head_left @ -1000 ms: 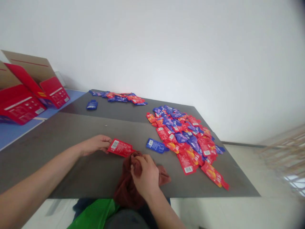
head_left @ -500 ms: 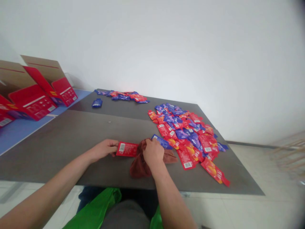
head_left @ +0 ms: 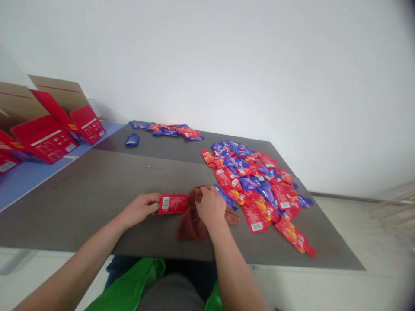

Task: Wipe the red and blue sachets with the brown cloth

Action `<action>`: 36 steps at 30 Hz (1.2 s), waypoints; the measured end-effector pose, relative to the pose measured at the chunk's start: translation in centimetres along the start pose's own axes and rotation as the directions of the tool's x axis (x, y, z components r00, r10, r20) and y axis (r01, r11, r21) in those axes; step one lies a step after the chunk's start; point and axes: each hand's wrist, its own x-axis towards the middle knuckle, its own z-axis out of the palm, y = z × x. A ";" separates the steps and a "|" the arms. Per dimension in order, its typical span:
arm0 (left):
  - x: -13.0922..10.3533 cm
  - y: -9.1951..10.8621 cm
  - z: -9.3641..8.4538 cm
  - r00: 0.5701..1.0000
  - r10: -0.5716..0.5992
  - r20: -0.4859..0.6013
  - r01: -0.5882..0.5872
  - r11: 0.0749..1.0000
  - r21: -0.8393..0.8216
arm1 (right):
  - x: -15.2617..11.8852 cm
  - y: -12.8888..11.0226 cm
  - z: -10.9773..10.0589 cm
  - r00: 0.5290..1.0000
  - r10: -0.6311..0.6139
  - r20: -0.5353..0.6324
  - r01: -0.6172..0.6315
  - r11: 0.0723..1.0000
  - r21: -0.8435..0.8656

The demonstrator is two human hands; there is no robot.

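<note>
My left hand [head_left: 144,208] pinches the left end of a red pouch [head_left: 173,204] with a barcode on its face. The pouch's right end goes under a crumpled brown cloth [head_left: 193,222]. My right hand [head_left: 210,204] is closed on that cloth, and its fingers gather a fold of it. A blue pouch [head_left: 227,196] lies just behind the right hand, partly covered by the hand and cloth. To the right is a large heap of red and blue pouches [head_left: 253,179] spread over the grey table [head_left: 103,181].
Open red cartons [head_left: 48,136] stand at the left on a blue surface [head_left: 19,185]. A smaller row of red and blue pouches [head_left: 168,130] lies at the table's back edge, with a single blue pouch [head_left: 132,140] left of it. A white wall [head_left: 207,65] rises behind.
My right hand and the cloth have shifted very slightly, with the fingers nearer the cloth's top fold. My left hand keeps its pinch on the red pouch.
</note>
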 end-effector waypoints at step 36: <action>0.1 -0.2 -0.3 1.000 0.016 0.005 -0.015 0.999 -0.045 | -1.4 -5.6 2.7 0.970 -0.244 -0.011 0.244 0.967 0.079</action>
